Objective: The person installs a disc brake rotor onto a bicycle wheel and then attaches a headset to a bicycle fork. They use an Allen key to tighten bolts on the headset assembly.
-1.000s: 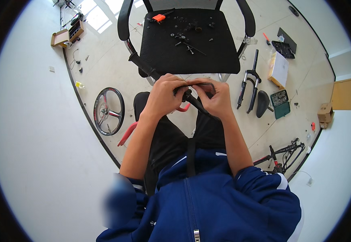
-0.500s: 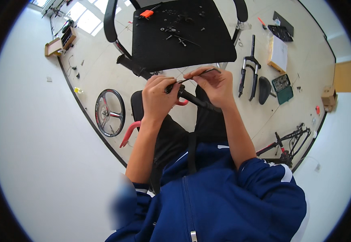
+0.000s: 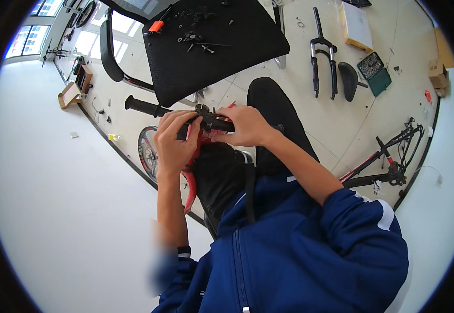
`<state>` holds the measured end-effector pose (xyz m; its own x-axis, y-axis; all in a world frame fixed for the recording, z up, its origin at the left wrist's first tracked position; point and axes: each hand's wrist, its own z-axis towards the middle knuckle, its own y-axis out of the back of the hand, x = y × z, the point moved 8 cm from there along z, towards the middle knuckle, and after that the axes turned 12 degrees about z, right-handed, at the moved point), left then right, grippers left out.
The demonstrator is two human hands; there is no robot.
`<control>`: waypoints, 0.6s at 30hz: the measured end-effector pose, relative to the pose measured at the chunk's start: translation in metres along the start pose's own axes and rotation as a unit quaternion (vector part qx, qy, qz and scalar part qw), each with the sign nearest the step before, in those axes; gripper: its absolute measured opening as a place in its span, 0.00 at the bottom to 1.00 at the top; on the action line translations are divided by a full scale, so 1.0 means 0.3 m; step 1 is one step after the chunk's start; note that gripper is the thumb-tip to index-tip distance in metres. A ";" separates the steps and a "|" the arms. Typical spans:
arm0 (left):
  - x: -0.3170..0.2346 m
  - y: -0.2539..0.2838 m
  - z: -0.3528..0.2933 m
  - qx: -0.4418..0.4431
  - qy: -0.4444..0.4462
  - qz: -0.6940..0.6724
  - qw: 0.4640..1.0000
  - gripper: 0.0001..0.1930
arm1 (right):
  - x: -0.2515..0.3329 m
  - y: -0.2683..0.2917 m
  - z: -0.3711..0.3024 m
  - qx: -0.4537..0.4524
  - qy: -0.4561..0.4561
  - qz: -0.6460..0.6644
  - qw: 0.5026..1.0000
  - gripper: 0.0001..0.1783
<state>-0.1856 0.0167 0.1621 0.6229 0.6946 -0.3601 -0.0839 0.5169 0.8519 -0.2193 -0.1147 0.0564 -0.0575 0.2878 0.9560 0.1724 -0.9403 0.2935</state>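
Note:
A black bicycle handlebar with a ribbed rubber grip (image 3: 142, 105) lies across in front of me, over my lap. At its middle sits a black stem clamp (image 3: 203, 111). My left hand (image 3: 172, 143) is closed on the bar just left of the clamp, thumb and fingertips at the clamp's edge. From the right, my right hand (image 3: 249, 127) is closed around the bar beside the clamp, fingers above and thumb below. Whether a thin tool is still in it, I cannot tell. Under the bar, a red curved bicycle part (image 3: 190, 190) rests by my left leg.
Ahead stands a black office chair (image 3: 222, 68) with bolts, small parts and an orange-handled tool (image 3: 156, 26) on its seat. On the floor lie a suspension fork (image 3: 323, 52), a saddle (image 3: 348, 81), a green case (image 3: 379, 83), a bicycle frame (image 3: 378, 161) and a wheel (image 3: 147, 148).
The dark L-shaped tool held between both hands no longer shows clearly. Both hands have come down onto the handlebar, and the right now wraps it. My view has shifted to the right.

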 end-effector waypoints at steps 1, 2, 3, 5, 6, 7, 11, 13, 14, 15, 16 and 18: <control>-0.001 -0.004 -0.001 0.006 -0.005 0.009 1.000 0.08 | -0.014 -0.010 0.007 -0.009 -0.009 0.000 1.000 0.27; -0.003 -0.006 0.001 0.003 -0.006 0.008 1.000 0.08 | -0.030 -0.015 0.009 -0.017 -0.018 0.000 1.000 0.27; -0.007 -0.008 0.002 0.000 -0.006 0.007 1.000 0.08 | -0.025 -0.009 0.008 -0.034 0.007 0.008 0.999 0.28; 0.002 -0.014 -0.004 -0.003 0.002 0.004 1.000 0.08 | -0.016 -0.005 0.014 -0.040 -0.008 0.023 0.999 0.29; 0.011 -0.019 -0.008 -0.002 0.009 0.002 1.000 0.08 | -0.012 -0.007 0.019 -0.042 -0.016 0.030 0.999 0.30; 0.015 -0.028 -0.014 -0.002 0.015 -0.002 1.000 0.07 | -0.007 -0.009 0.023 -0.055 0.002 0.025 0.998 0.30; -0.013 -0.096 0.015 -0.012 -0.059 0.041 0.997 0.05 | -0.017 -0.037 0.067 -0.069 0.037 0.023 0.997 0.28; 0.000 -0.128 0.022 -0.003 -0.043 0.043 0.998 0.04 | -0.020 -0.042 0.075 -0.063 0.033 0.040 0.997 0.27; 0.007 -0.140 0.026 0.000 -0.035 0.043 0.998 0.03 | -0.020 -0.042 0.074 -0.061 0.029 0.051 0.996 0.26; 0.004 -0.142 0.028 -0.008 -0.051 0.037 0.998 0.03 | -0.017 -0.042 0.074 -0.059 0.025 0.063 0.996 0.26; 0.000 -0.150 0.036 -0.001 -0.055 0.033 0.998 0.04 | -0.019 -0.038 0.070 -0.063 0.018 0.074 0.995 0.25; -0.008 -0.160 0.046 0.012 -0.062 0.027 0.998 0.04 | -0.022 -0.029 0.061 -0.071 0.004 0.095 0.993 0.25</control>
<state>-0.1724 -0.0168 0.1274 0.7089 0.6534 -0.2657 -0.1014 0.4672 0.8783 -0.2023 -0.1052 0.0476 -0.0443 0.1011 0.9939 0.0414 -0.9938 0.1030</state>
